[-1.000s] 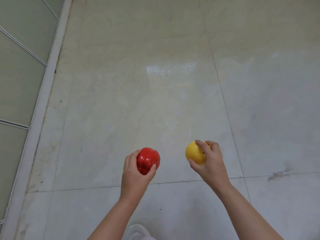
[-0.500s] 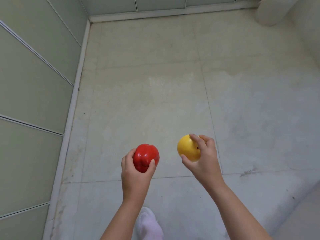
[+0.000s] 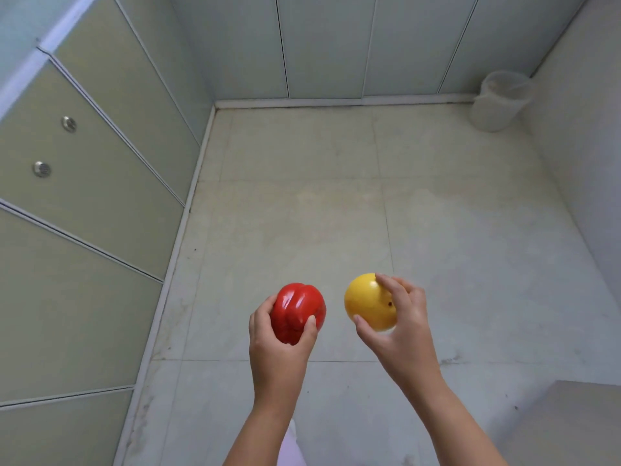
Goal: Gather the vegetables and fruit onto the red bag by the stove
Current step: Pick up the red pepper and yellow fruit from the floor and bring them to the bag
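Red pepper (image 3: pixel 297 311) sits in your left hand (image 3: pixel 280 344), yellow fruit (image 3: pixel 369 301) in your right hand (image 3: pixel 405 326), both over bare floor (image 3: pixel 437 230). Fruit's on fingertips only, so it could roll out. Bag & stove not in view.

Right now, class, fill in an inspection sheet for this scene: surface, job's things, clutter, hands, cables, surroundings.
Surface: pale tiled floor, some dark marks.
Job's things: red bell pepper and round yellow fruit, both held above the floor; red bag and stove not in view.
Clutter: white bucket in the far right corner.
Hands: left hand grips the pepper; right hand grips the fruit.
Cables: nothing seen.
Surroundings: green cabinet doors at left, panelled wall ahead.
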Motion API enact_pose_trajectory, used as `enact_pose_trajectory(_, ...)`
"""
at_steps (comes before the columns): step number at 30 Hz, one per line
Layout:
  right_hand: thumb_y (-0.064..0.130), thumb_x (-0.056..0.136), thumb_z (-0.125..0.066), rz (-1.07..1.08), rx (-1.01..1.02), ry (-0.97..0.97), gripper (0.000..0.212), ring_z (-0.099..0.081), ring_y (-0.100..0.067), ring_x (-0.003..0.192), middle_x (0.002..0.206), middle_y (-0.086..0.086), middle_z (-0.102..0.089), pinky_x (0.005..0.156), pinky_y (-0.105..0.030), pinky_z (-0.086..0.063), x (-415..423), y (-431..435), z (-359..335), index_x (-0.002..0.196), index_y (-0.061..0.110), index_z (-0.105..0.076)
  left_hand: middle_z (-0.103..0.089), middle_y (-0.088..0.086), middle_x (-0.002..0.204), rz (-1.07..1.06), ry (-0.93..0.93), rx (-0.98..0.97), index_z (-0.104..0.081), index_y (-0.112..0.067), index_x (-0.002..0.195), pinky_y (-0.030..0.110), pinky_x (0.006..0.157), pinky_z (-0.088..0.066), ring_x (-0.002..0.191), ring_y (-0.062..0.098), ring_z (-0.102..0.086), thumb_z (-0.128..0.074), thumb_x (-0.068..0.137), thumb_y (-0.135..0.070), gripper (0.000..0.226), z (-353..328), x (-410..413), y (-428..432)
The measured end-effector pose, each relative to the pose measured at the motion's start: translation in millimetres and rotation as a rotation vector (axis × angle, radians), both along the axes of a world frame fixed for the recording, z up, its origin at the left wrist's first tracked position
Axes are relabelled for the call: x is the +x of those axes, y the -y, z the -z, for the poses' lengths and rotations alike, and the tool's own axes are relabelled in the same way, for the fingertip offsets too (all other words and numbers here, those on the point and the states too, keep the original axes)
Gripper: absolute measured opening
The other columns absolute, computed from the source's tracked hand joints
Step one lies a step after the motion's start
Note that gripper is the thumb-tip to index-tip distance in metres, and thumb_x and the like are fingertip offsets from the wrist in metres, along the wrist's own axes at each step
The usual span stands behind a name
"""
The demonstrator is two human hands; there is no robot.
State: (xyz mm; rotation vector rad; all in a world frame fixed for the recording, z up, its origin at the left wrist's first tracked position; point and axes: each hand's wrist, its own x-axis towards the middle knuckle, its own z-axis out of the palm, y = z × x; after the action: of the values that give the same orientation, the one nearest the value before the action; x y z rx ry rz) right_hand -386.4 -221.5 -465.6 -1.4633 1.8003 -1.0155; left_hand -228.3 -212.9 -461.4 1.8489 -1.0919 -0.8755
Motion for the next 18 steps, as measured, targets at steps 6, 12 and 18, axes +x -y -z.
enact_pose_trajectory(6,0.014,0.068,-0.079,0.018,-0.124,0.049,0.066,-0.044,-0.016,0.11,0.12,0.0,-0.037,0.083,-0.003,-0.033,-6,0,-82,0.119,0.037,-0.044,-0.049,-0.001,0.12,0.008,-0.008,-0.087,-0.045,-0.026,0.123,0.007,0.067,-0.039,0.1,0.017,-0.053,-0.075,0.075,-0.022,0.057,-77,-13,-8)
enact_pose_trajectory(12,0.015,0.068,-0.079,0.023,-0.283,0.065,0.068,-0.042,-0.011,0.112,0.125,-0.002,-0.036,0.085,-0.004,-0.034,-14,3,-160,0.122,0.037,-0.042,-0.05,0.0,0.119,0.027,-0.007,-0.213,-0.045,-0.028,0.121,0.01,0.069,-0.04,0.1,0.02,-0.054,-0.076,0.073,-0.021,0.057,-144,-23,-9)
enact_pose_trajectory(18,0.028,0.065,-0.073,0.025,-0.417,0.038,0.065,-0.036,0.004,0.113,0.125,0.001,-0.036,0.083,-0.003,-0.034,-19,4,-233,0.121,0.039,-0.041,-0.046,-0.012,0.114,0.086,0.0,-0.362,-0.041,-0.035,0.121,0.013,0.073,-0.04,0.099,0.015,-0.053,-0.077,0.071,-0.039,0.062,-208,-24,-11)
